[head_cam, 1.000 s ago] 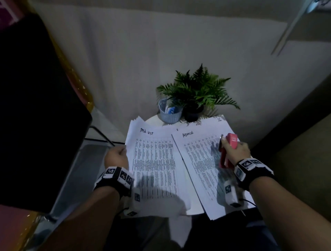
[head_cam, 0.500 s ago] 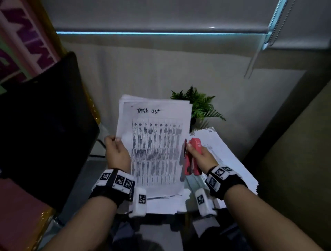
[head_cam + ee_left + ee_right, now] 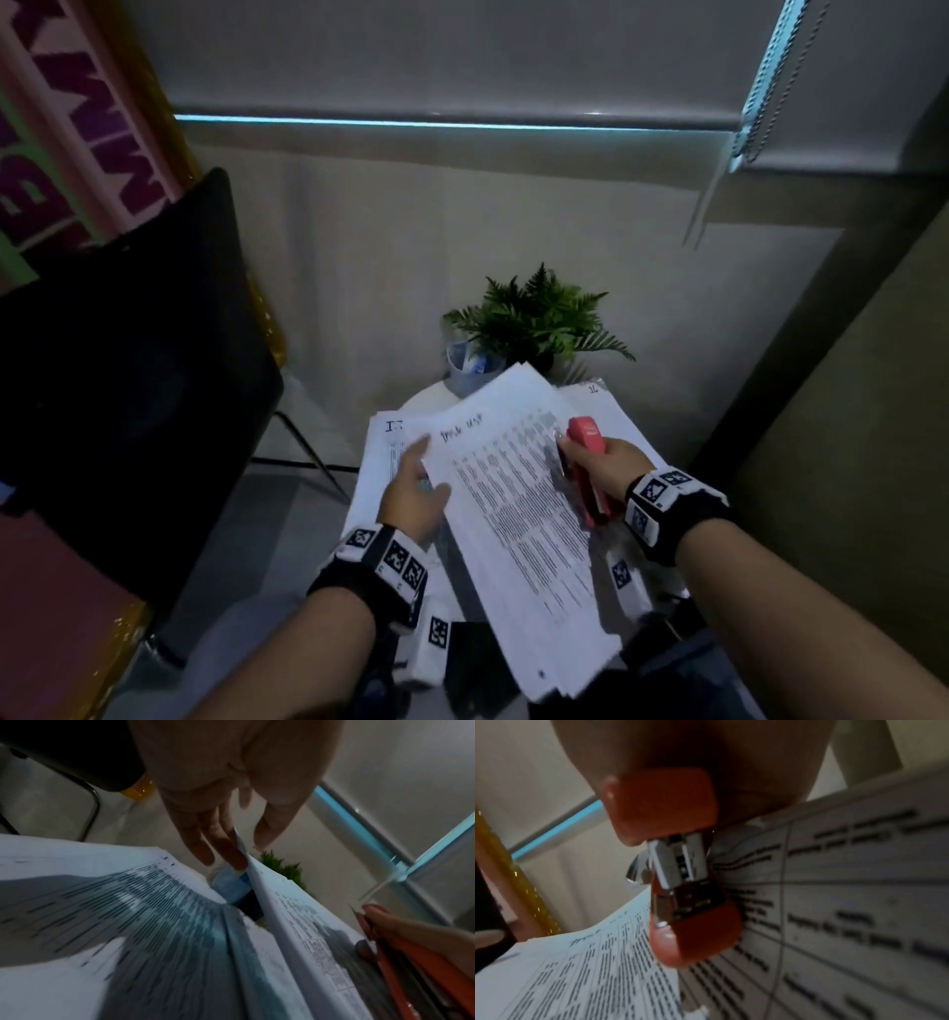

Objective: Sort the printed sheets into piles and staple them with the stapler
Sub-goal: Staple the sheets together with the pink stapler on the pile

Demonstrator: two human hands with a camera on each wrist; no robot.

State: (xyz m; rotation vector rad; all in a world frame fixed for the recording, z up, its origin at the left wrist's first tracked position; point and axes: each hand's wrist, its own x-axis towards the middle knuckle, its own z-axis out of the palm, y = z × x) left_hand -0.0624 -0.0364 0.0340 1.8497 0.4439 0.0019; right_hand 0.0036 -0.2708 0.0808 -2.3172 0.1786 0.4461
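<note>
— Red stapler (image 3: 587,462) in your right hand (image 3: 603,465), seen from the head: fingers wrapped round its body, nose pointing away from you, at the right edge of the raised stack of sheets (image 3: 518,509). What is your left hand (image 3: 413,496) doing?

— Reaching for that stack's left edge, fingers extended; from here I cannot tell whether it grips.

— Your left wrist view settles part of it: your fingers (image 3: 203,833) lie nearly straight along the stack's corner, thumb just apart, so touching, not clamped. A second pile (image 3: 102,912) lies flat below.

— And the right wrist view?

— Your hand holds the stapler (image 3: 680,870) with its mouth slightly parted, no paper visibly between. Printed pages sit on both sides.

— So how far along?

— Sorting looks mostly done: separate piles on the small table (image 3: 431,398). No staple shows in any view; I judge stapling is all still ahead.
</note>
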